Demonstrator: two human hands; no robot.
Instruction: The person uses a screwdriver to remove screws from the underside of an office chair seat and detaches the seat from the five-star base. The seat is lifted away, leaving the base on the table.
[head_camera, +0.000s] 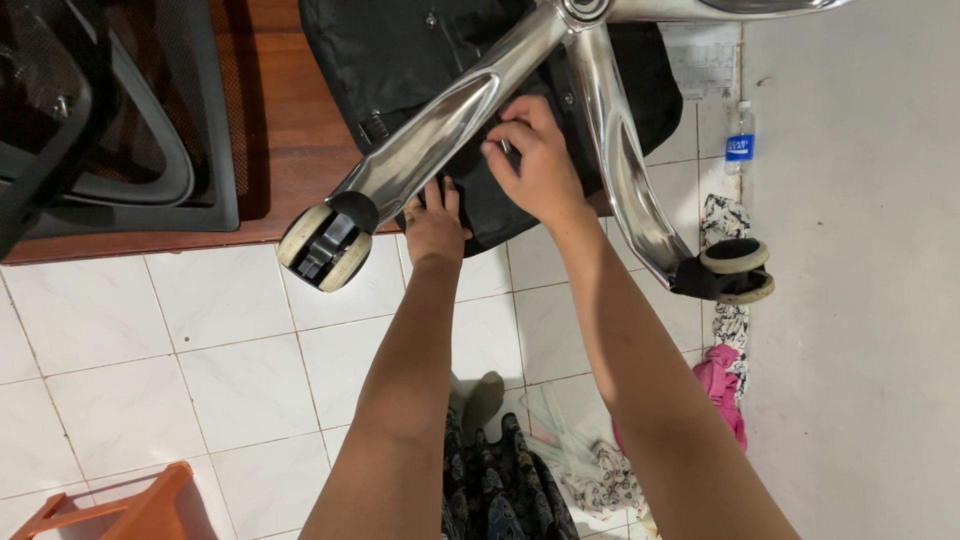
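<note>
An office chair lies overturned on a wooden platform, its black seat underside facing me. Its chrome star base sticks out toward me, with one caster wheel at the left and another caster at the right. My left hand presses flat against the edge of the black seat, partly under the chrome leg. My right hand is pinched on a small metal tool or bolt against the seat underside between two chrome legs. What the small metal piece is I cannot tell.
A black mesh chair back lies on the wooden platform at the left. The floor is white tile. A water bottle stands by the white wall; clothes, plastic wrap and an orange stool lie nearby.
</note>
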